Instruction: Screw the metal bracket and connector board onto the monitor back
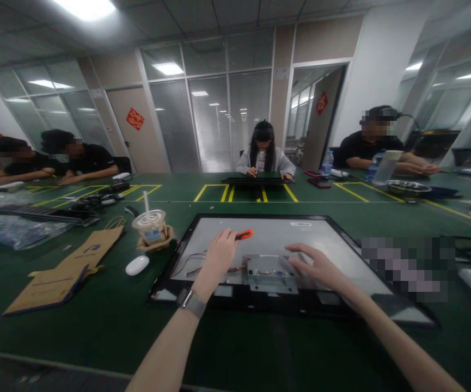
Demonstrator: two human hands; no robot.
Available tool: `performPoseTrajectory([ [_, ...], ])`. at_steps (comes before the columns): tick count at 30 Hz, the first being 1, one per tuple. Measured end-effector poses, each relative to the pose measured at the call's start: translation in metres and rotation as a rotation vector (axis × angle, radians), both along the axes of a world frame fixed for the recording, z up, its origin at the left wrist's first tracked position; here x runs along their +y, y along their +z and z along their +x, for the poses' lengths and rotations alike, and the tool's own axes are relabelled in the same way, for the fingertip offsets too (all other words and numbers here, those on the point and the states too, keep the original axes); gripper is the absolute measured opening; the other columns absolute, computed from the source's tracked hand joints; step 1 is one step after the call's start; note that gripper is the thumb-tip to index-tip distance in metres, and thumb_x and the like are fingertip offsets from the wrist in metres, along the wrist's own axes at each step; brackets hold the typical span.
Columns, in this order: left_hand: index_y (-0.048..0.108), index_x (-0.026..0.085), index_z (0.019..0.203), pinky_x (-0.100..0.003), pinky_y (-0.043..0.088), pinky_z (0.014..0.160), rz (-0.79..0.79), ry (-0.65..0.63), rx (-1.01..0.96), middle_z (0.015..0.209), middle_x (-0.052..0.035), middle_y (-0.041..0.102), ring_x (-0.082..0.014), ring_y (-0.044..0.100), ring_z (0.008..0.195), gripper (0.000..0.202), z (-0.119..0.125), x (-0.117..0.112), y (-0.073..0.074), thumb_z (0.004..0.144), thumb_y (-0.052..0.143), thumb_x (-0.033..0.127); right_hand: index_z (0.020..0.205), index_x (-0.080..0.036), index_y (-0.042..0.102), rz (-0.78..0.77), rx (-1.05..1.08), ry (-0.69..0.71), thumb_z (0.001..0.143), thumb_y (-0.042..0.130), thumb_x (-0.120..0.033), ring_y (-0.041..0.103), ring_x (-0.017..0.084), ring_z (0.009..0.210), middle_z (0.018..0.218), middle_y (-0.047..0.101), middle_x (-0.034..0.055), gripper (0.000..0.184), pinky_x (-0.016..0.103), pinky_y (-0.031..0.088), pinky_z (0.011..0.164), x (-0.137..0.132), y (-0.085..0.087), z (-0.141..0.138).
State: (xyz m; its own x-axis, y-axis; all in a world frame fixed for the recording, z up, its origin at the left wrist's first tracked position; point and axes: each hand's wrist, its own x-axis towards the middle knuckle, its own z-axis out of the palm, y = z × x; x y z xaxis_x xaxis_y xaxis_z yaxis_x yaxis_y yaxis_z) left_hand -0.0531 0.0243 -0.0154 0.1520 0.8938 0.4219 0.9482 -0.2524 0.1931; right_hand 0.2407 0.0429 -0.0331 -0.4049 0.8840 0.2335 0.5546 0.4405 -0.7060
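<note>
A large flat display panel [320, 231] with a black frame lies on the green table in front of me, its pale grey back facing up. Near its close edge sits a metal bracket box [271, 267] with connector ports, and wires run out to its left. Over the panel's left half, my left hand [220, 253] is closed around a tool with an orange and black handle [244, 234]; the tool's other end is hidden by the hand. My right hand [312, 264] hovers at the bracket box's right side, its fingers apart and holding nothing.
On the left stand a drink cup [151, 226] with a straw, a white earbud-style case [137, 265] and a flattened brown paper bag [72, 269]. Across the green table [96, 326], a person works at another panel [260, 179]. A metal bowl [409, 189] sits far right.
</note>
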Motion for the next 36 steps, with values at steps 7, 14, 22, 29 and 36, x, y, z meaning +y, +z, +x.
performPoseTrajectory([
  [7, 0.058, 0.024, 0.127, -0.029, 0.053, 0.073, 0.110, -0.261, -0.161, 0.107, -0.0078, 0.065, -0.0205, 0.067, 0.085, 0.028, 0.046, -0.026, -0.003, 0.103, 0.047, 0.033, 0.117, -0.024, 0.073, -0.112, 0.433, 0.105, 0.082, 0.067, -0.063, 0.069, 0.033, 0.115, 0.117, 0.077, 0.0103, 0.053, 0.054, 0.050, 0.105, -0.022, 0.013, -0.044],
  [14, 0.062, 0.022, 0.123, -0.030, 0.052, 0.076, 0.135, -0.355, -0.348, 0.103, -0.0069, 0.067, -0.0189, 0.066, 0.084, 0.030, 0.051, -0.029, -0.007, 0.103, 0.046, 0.038, 0.099, -0.022, 0.076, -0.152, 0.835, -0.011, 0.074, 0.078, -0.060, 0.071, 0.034, 0.112, 0.108, 0.079, 0.0096, 0.046, 0.056, 0.046, 0.109, -0.025, 0.022, -0.060],
  [22, 0.063, 0.019, 0.122, -0.029, 0.051, 0.076, 0.154, -0.183, -0.350, 0.104, -0.0072, 0.068, -0.0173, 0.065, 0.081, 0.033, 0.019, -0.015, 0.000, 0.103, 0.039, 0.030, 0.118, -0.025, 0.061, -0.001, 1.009, -0.260, 0.080, 0.077, -0.050, 0.077, 0.028, 0.088, 0.099, 0.078, 0.0071, 0.049, 0.052, 0.059, 0.091, -0.011, 0.033, -0.008],
  [29, 0.063, 0.015, 0.121, -0.037, 0.048, 0.103, -0.018, -0.127, -0.242, 0.122, -0.0114, 0.066, -0.0239, 0.062, 0.115, 0.031, 0.005, 0.010, -0.028, 0.098, 0.042, 0.018, 0.114, -0.022, 0.058, 0.084, 0.812, -0.276, 0.077, 0.078, -0.052, 0.076, 0.023, 0.070, 0.098, 0.075, 0.0075, 0.051, 0.039, 0.065, 0.061, -0.023, 0.032, -0.014],
  [36, 0.066, 0.015, 0.121, -0.038, 0.043, 0.110, -0.172, -0.198, -0.080, 0.129, -0.0107, 0.065, -0.0224, 0.059, 0.121, 0.037, 0.010, 0.014, -0.047, 0.100, 0.037, 0.013, 0.109, -0.020, 0.060, 0.121, 0.821, -0.284, 0.073, 0.082, -0.049, 0.075, 0.022, 0.067, 0.090, 0.075, 0.0066, 0.051, 0.037, 0.066, 0.058, -0.022, 0.027, -0.022],
])
